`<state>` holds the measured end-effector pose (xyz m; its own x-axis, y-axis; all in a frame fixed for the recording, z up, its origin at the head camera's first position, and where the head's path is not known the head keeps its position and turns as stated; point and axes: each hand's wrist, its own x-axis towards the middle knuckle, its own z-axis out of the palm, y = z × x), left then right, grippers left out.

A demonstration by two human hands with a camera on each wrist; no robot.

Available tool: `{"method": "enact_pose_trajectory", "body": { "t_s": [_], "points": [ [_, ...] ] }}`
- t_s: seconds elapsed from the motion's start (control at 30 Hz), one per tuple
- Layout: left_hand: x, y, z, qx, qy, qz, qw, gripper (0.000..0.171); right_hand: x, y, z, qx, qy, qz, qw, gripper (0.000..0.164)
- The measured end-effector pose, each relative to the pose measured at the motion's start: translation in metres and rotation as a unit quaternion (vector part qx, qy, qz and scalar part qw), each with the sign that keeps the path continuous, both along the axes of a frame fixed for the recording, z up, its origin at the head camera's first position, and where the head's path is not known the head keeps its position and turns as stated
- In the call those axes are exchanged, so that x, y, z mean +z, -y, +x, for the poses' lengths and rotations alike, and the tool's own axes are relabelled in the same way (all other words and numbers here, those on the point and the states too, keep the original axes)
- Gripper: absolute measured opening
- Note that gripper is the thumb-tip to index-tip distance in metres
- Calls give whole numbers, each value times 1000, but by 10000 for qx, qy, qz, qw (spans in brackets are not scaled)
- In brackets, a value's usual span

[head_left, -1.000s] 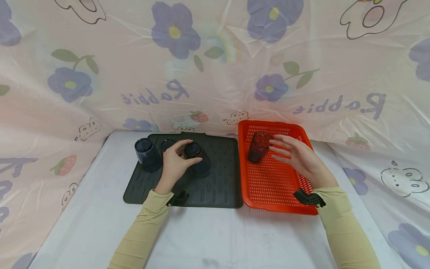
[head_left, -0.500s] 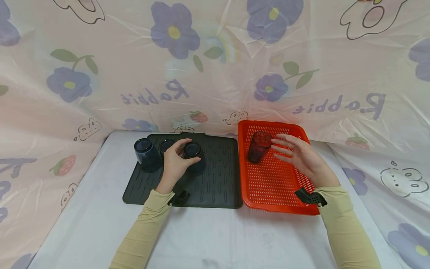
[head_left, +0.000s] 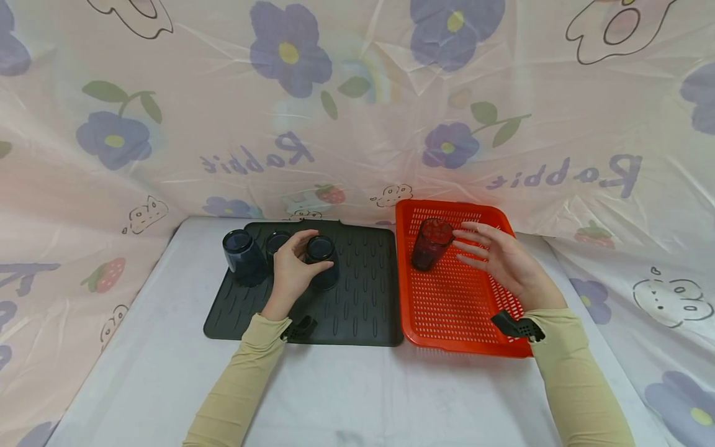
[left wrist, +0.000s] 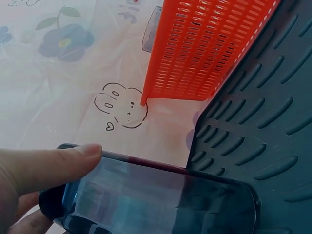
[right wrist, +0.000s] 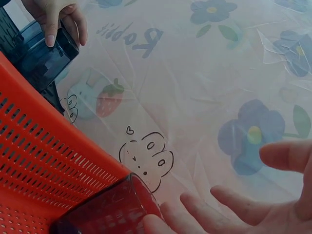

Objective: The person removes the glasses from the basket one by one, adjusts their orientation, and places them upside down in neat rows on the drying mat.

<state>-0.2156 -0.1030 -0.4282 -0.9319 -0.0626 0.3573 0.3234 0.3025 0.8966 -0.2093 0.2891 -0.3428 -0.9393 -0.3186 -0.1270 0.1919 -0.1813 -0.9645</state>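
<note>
My left hand (head_left: 292, 273) grips a dark blue drinking glass (head_left: 325, 268) near its upper end, thumb on one side and fingers on the other. That glass stands bottom up on the black drying mat (head_left: 365, 292); the left wrist view shows its clear bluish wall (left wrist: 146, 195) under the thumb. Two similar glasses are to the left: one (head_left: 246, 257) at the mat's left edge, the other (head_left: 276, 241) partly hidden behind my hand. My right hand (head_left: 499, 257) is over the red basket (head_left: 408, 310), fingers spread loosely, fingertips close to the rim of a tilted glass (head_left: 431, 245) inside it.
The basket stands right against the mat's right side on a white-covered table (head_left: 357, 397). A patterned plastic sheet (head_left: 357, 124) rises behind and at both sides. Each wrist wears a black strap, like the right strap (head_left: 516, 327).
The left hand's glass has shifted slightly left and become more upright on the mat. My right hand has drifted slightly right, away from the glass in the basket.
</note>
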Motion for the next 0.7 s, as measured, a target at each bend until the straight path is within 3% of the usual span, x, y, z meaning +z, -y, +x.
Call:
{"method": "enact_pose_trajectory", "body": {
  "t_s": [0.23, 0.7],
  "points": [
    [-2, 0, -1, 9, -25, 46, 10000, 67, -2, -1, -2, -9, 41, 61, 10000, 47],
    [-4, 0, -1, -53, -13, -62, 10000, 70, -5, -5, -9, -50, 128, 131, 9998, 37]
  ]
}}
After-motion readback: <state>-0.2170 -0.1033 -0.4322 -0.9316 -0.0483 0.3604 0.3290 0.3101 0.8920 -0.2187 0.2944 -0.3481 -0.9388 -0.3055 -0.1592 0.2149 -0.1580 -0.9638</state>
